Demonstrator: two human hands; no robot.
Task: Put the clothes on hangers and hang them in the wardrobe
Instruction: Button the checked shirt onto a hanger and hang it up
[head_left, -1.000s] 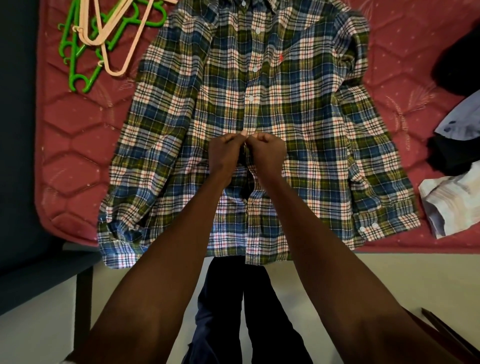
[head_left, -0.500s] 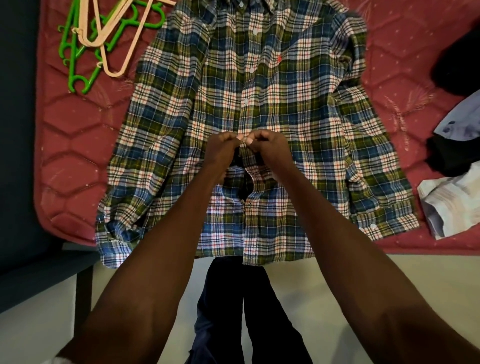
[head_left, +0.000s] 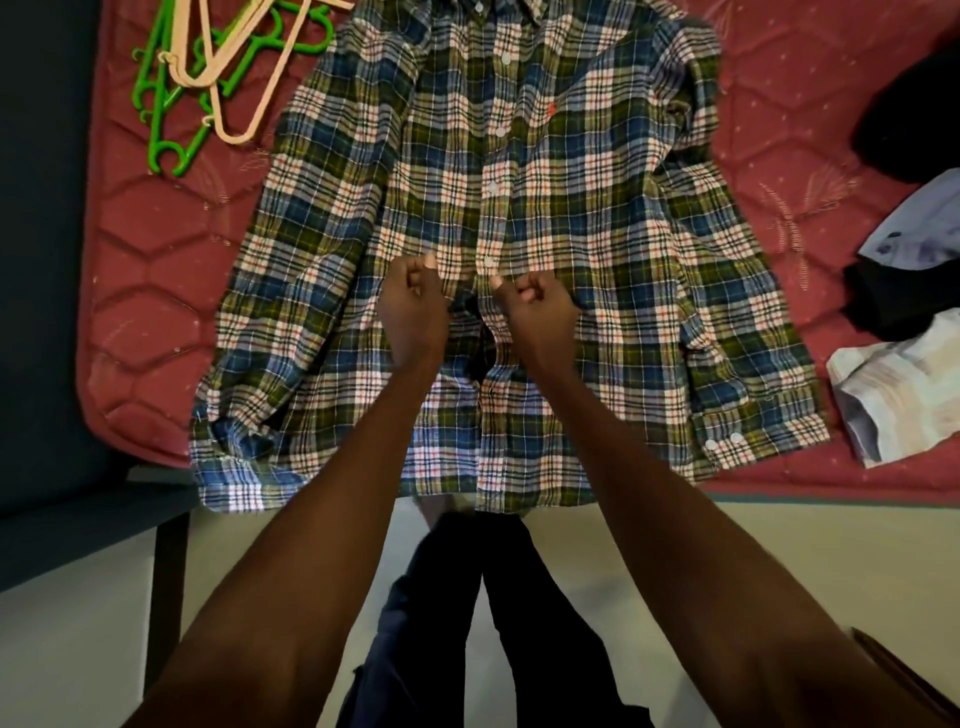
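A green, blue and white plaid shirt (head_left: 597, 218) lies front up and spread flat on the red mattress (head_left: 150, 270), its hem hanging over the near edge. My left hand (head_left: 413, 306) and my right hand (head_left: 537, 312) rest on its middle, a short way apart. Each is closed into a fist on one side of the button strip. Between them the front gapes open, showing a dark slit. White buttons above my hands are fastened. Green hangers (head_left: 166, 130) and beige hangers (head_left: 244, 83) lie in a heap at the top left.
At the right edge of the mattress lie a black garment (head_left: 914, 109), a pale lilac one (head_left: 924, 228) and a folded white striped shirt (head_left: 904, 384). A dark bed frame (head_left: 78, 525) runs along the left. My dark trousers (head_left: 467, 623) stand on the pale floor.
My fists, which touched at one button, have pulled apart sideways. The shirt front between them has opened into a gap.
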